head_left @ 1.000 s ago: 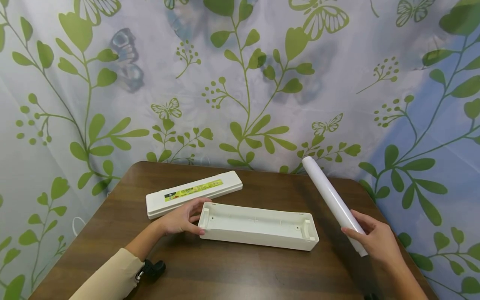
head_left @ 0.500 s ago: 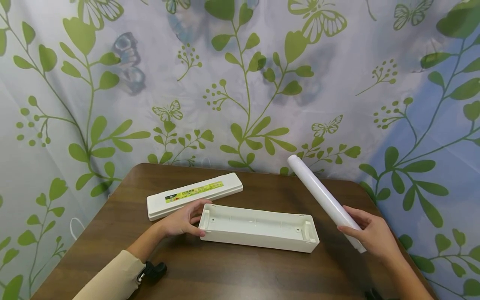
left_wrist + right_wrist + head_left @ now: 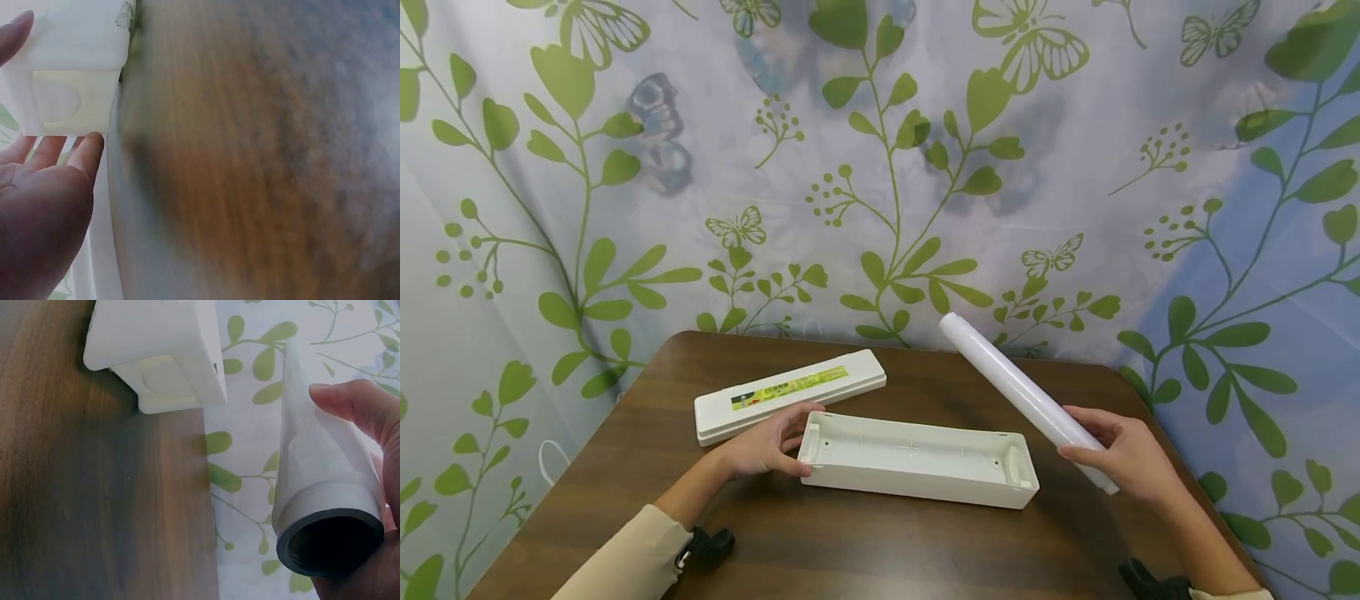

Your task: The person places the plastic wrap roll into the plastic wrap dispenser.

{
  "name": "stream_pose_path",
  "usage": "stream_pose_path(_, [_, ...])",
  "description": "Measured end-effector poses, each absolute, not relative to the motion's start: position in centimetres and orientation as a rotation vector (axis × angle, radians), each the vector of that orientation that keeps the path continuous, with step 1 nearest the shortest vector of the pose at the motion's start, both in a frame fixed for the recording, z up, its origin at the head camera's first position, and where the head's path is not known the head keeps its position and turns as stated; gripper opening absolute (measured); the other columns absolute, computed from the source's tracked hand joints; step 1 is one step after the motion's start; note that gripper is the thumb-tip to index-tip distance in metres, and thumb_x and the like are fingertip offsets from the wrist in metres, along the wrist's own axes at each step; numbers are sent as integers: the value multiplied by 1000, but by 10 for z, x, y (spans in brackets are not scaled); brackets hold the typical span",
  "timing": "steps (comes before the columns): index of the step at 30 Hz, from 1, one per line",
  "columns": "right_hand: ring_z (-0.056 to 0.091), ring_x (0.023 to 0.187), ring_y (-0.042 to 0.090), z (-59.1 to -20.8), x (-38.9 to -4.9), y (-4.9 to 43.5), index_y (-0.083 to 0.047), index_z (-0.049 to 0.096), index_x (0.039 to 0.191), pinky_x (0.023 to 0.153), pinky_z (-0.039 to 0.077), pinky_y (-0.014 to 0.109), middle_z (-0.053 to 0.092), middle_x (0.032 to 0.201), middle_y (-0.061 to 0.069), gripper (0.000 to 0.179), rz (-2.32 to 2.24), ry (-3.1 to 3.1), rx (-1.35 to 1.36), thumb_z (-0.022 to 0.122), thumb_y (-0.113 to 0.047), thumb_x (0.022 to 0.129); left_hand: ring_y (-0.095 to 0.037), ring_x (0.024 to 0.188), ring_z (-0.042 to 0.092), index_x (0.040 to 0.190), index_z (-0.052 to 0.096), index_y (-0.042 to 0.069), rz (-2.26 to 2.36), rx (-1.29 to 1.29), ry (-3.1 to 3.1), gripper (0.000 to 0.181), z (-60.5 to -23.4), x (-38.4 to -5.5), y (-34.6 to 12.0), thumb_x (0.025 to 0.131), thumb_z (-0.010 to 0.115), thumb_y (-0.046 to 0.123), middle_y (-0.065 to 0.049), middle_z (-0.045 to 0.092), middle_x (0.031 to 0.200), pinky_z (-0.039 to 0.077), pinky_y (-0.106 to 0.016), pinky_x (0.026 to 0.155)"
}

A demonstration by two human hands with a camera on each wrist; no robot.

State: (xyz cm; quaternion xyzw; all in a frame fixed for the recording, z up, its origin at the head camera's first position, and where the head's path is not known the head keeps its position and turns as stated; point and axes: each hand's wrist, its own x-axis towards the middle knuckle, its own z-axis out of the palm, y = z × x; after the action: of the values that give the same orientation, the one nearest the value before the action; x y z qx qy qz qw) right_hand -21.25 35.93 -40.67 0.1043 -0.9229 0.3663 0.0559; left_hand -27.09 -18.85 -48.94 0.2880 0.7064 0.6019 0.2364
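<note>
A long white open-topped plastic box (image 3: 917,487) lies across the table, its bare inside showing. My left hand (image 3: 762,446) grips its left end, thumb at the front corner and fingers behind. The left wrist view shows thumb and fingers on opposite sides of the box end (image 3: 75,103). To the right, my right hand (image 3: 1123,457) holds a white roll of cling film (image 3: 1011,382) near its lower end. The roll slants up and leftward, its far end overlapping the wall cloth. Close up, the roll (image 3: 312,450) shows a hollow, dark-rimmed end.
Behind my left hand lies the white lid (image 3: 857,371) with a yellow-green label. The brown wooden table (image 3: 865,542) meets a leaf-patterned cloth (image 3: 895,183) at the back. A black wrist strap mount (image 3: 706,550) is on my left wrist.
My right hand has moved slightly left with the roll, whose far end has swung left toward the box. The left hand, box and lid stay in place.
</note>
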Motion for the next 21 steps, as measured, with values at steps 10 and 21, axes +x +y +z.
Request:
stream_pose_path(10, [69,88,3,-409,-227,352,-9,65,137,68,55,27,72,122,17,63,1146,-2810,405,88,-30,82,-45,146,35,156,21,-2,1646,801,1923,97,-492,-273,-189,82,84,1,-26,35,155,51,-29,105])
stream_pose_path(21, [69,95,5,-412,-238,342,-5,65,137,72,57,26,71,125,19,62,1253,-2774,539,87,-22,82,-45,146,36,156,21,-1,1631,796,1930,96,-491,-273,-189,83,83,2,-26,35,155,50,-33,107])
